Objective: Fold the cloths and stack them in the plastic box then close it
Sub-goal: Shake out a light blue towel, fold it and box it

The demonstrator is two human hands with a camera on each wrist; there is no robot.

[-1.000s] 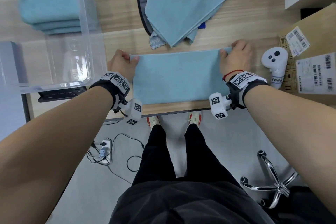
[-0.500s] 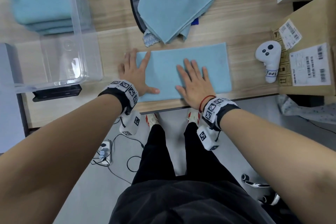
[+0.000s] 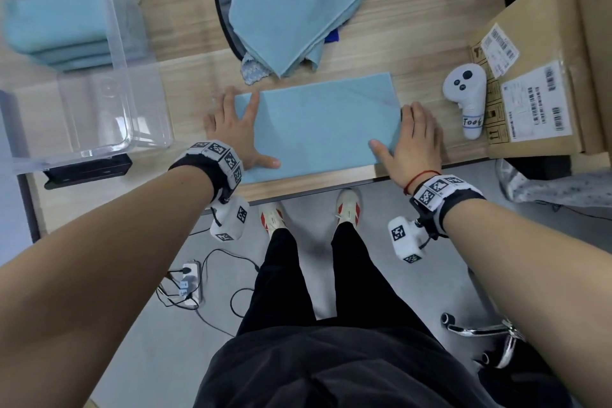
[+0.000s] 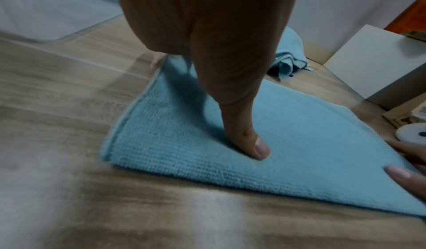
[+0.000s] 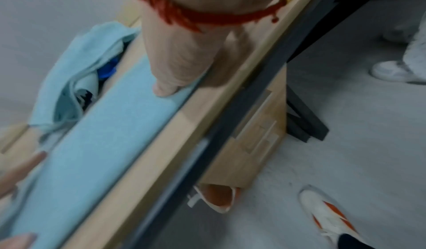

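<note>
Hands first: the left hand (image 3: 238,127) lies flat, fingers spread, pressing one short end of the half-folded cloth (image 3: 326,124); the right hand (image 3: 414,139) rests with straight fingers at the other end, thumb on top, gripping nothing. The cloth lies along the near edge of the wooden table (image 3: 427,43). To fold well, I would pin one end and bring the other across, matching corners before pressing the crease. Beyond lies a heap of unfolded cloths (image 3: 298,3); far left, the open plastic box (image 3: 132,53) holds folded ones. A white controller (image 3: 467,99) and cardboard carton (image 3: 536,76) sit right.
</note>
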